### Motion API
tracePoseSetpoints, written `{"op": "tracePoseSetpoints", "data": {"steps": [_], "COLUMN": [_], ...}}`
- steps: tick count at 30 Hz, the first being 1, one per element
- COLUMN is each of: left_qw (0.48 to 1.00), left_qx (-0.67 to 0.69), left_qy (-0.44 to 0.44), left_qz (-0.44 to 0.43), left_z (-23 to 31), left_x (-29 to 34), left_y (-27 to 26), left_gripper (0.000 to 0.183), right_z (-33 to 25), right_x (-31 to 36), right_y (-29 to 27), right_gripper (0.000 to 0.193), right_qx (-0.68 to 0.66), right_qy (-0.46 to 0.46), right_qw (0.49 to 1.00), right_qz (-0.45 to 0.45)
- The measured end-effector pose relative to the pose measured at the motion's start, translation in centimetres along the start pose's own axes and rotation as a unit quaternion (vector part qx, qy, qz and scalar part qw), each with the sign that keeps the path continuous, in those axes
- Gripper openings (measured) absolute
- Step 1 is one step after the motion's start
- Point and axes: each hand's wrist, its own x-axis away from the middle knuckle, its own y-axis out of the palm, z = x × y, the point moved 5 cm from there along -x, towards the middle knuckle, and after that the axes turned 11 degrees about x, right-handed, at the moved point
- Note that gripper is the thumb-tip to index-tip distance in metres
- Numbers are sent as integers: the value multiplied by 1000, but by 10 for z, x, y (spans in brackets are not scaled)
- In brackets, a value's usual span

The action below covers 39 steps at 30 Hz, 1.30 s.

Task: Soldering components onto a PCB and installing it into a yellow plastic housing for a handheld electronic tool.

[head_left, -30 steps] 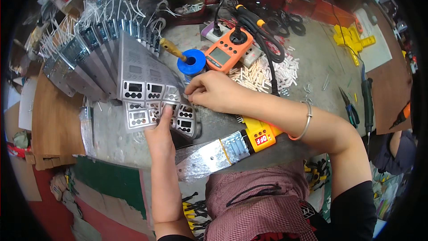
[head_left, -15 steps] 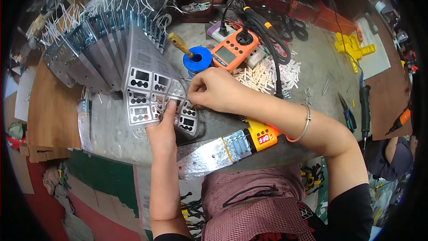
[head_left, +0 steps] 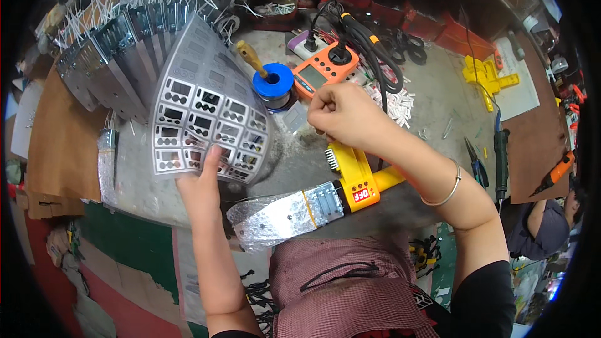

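Lifted since the earlier pictures, the thin grey sheet point(head_left: 210, 128) of punched cut-outs is now held up off the table point(head_left: 432, 97) and bowed into a curve, and the right hand point(head_left: 341, 112) has been drawn away from it toward the middle of the table.

The table is seen as a worn grey surface, crowded along its far edge and left side; the only open room lies in a patch to the right of centre, beyond the right hand. Brown board point(head_left: 53, 144) is laid along the left edge. A fan of grey metal plates point(head_left: 106, 72) with white wire ends is stacked at the upper left, just behind the sheet. A foil-wrapped tool point(head_left: 294, 213) with a yellow body lies along the near edge, below the right hand. An orange meter point(head_left: 325, 69) with black leads is set beyond the right hand, and a blue spool point(head_left: 273, 81) with a wooden-handled tool standing in it sits just beside the sheet's right edge. Small white pieces point(head_left: 394, 100) are scattered to the right of the meter.

The sheet is gripped at its lower edge by the left hand point(head_left: 203, 184), thumb laid on its face. The right hand is curled nearly closed; whether anything is pinched in it cannot be told.
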Motion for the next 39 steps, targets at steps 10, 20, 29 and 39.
{"op": "tracePoseSetpoints", "data": {"steps": [10,20,29,39], "left_qw": [831,965,983,931], "left_qx": [-197,62,-15,-160], "left_qy": [481,75,71,226], "left_qz": [196,-245,-169,-240], "left_z": [76,30,16,4], "left_x": [96,98,108,126], "left_y": [12,97,95,83], "left_gripper": [43,14,26,20], "right_z": [2,6,37,56], "right_x": [55,110,130,129], "right_y": [2,-13,-19,-2], "right_gripper": [14,23,17,20], "right_qx": [-283,-289,-144,-66], "right_qy": [124,120,109,116], "right_qw": [929,943,983,983], "right_qz": [-203,-111,-45,-128]}}
